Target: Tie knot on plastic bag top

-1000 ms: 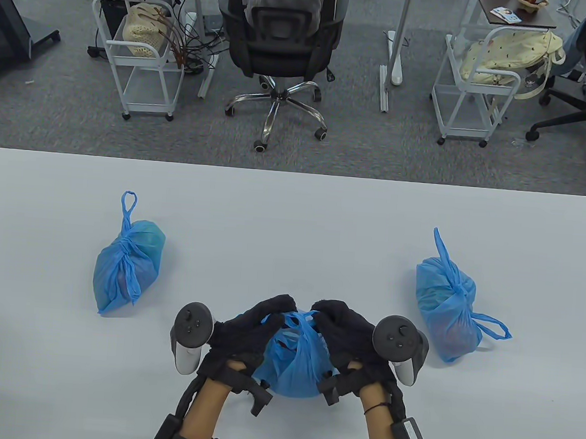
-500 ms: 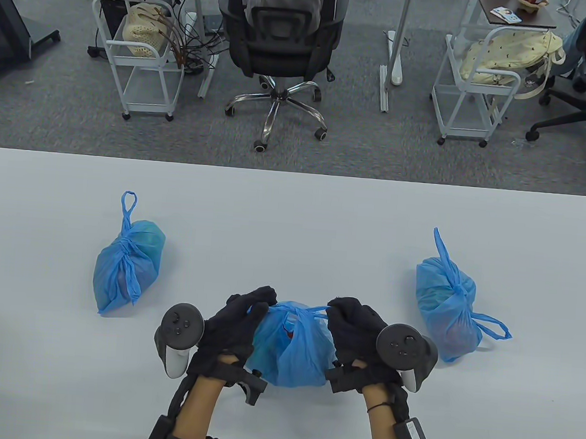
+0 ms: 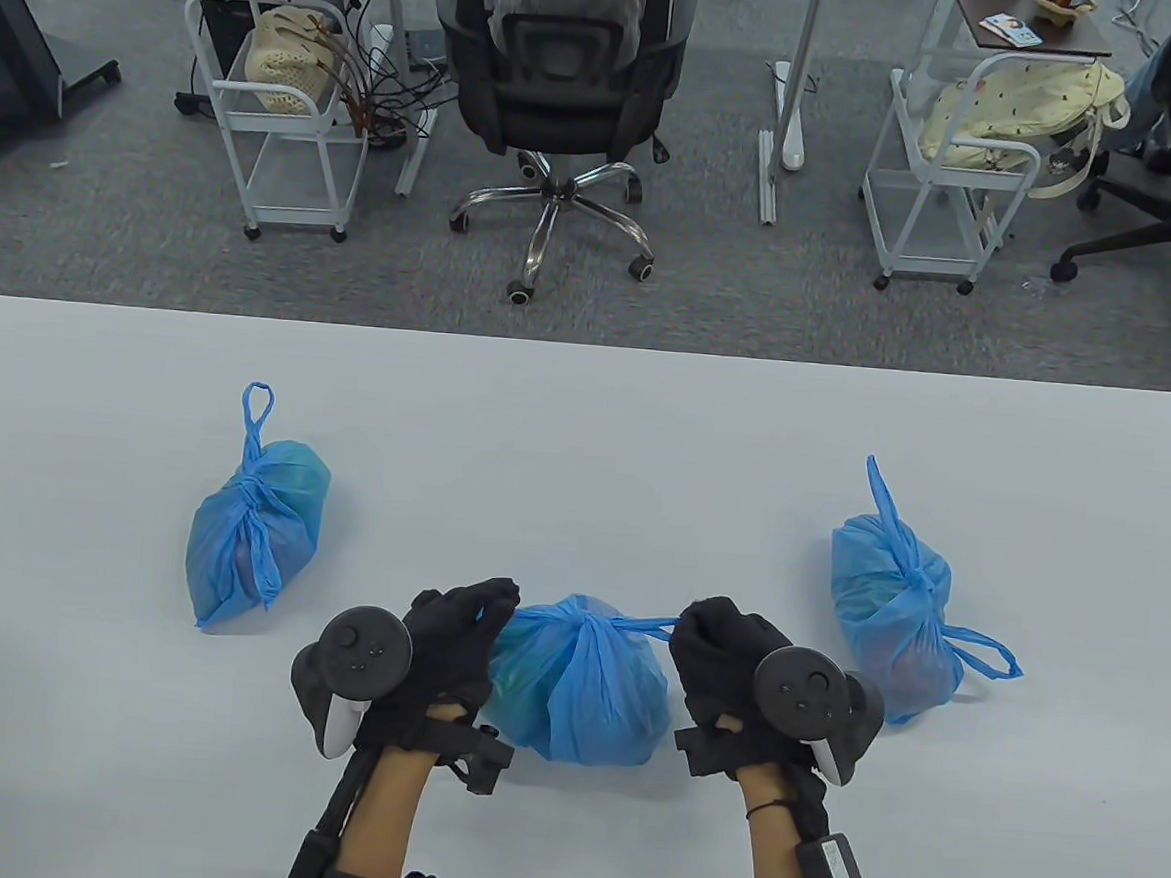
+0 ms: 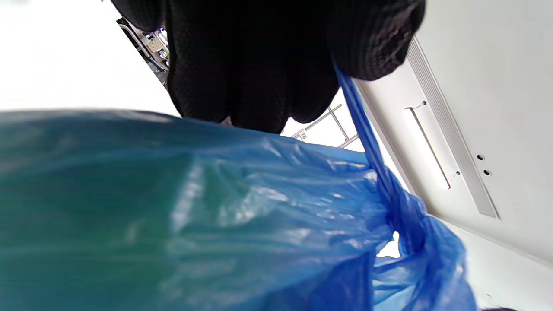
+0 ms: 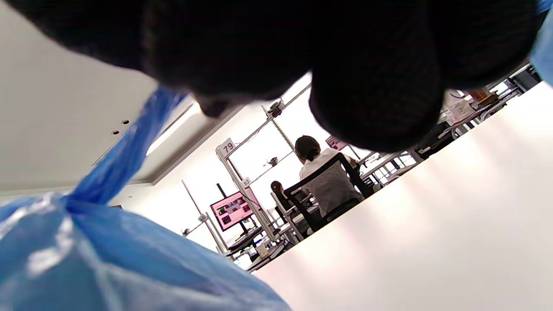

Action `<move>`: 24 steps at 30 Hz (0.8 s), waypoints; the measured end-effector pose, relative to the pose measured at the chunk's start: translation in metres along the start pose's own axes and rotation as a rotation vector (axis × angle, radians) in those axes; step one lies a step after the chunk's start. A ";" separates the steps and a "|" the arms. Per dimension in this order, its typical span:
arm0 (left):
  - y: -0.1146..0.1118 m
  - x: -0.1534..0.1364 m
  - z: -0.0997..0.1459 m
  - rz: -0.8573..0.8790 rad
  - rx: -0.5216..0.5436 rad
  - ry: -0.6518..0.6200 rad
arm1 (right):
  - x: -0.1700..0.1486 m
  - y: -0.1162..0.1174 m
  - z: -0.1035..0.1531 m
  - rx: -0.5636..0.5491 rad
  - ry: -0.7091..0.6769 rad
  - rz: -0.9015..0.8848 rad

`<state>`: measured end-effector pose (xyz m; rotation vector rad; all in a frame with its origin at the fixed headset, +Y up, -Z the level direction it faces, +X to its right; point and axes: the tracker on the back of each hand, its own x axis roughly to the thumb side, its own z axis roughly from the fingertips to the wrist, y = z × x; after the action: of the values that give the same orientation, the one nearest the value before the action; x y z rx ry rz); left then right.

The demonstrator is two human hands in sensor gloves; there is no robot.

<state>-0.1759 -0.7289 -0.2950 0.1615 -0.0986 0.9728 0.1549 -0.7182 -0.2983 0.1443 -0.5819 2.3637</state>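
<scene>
The bag (image 3: pixel 578 684) sits on the table (image 3: pixel 586 429) between both hands. The left hand (image 3: pixel 445 650) pinches one handle (image 4: pixel 363 134) taut. The right hand (image 3: pixel 731 655) grips the other handle (image 3: pixel 645 624), pulled tight sideways from the knot (image 3: pixel 585 619).

The table camera looks down from above my near edge of the tabletop (image 3: pixel 586 429), facing outward. My wrist cameras sit low, tilted upward, both sharing the blue bag (image 3: pixel 578 684) close up.
</scene>
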 end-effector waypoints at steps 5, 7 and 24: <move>0.003 -0.002 0.000 -0.135 0.029 0.017 | 0.000 0.002 0.002 -0.008 -0.001 0.117; 0.004 -0.003 -0.001 -0.233 0.037 0.025 | -0.001 0.003 0.001 -0.014 0.007 0.169; 0.008 -0.020 -0.001 -0.244 -0.022 0.117 | -0.002 0.003 0.005 -0.039 0.016 0.358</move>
<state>-0.1935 -0.7410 -0.2986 0.0936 0.0178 0.7352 0.1541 -0.7238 -0.2961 0.0019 -0.6929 2.6927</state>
